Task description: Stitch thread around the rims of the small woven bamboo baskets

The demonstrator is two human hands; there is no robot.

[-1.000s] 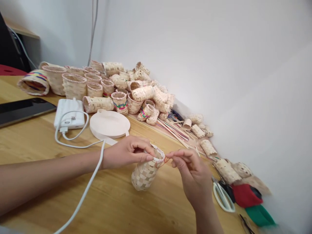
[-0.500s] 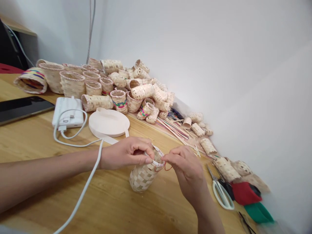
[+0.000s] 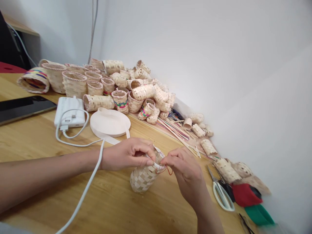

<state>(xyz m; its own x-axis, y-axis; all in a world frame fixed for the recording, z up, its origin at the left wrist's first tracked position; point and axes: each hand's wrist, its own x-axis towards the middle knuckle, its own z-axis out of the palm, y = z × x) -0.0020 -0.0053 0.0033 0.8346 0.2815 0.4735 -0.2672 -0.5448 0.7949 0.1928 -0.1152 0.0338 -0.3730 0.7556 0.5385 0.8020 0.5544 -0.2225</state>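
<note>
Light wooden counter [image 3: 36,143] against a white wall [image 3: 219,48], woven baskets piled at upper left. At lower centre, the left hand [image 3: 126,152] pinches the rim of a small pale woven basket [image 3: 143,177]; the right hand [image 3: 185,169] pinches red thread [image 3: 168,169] beside it.

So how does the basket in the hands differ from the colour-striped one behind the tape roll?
The held basket is plain straw, tilted and gripped at its rim by the left hand and the right hand. The striped basket stands upright, untouched, with pink, green and blue bands. Both are small woven cylinders with bound rims.
</note>
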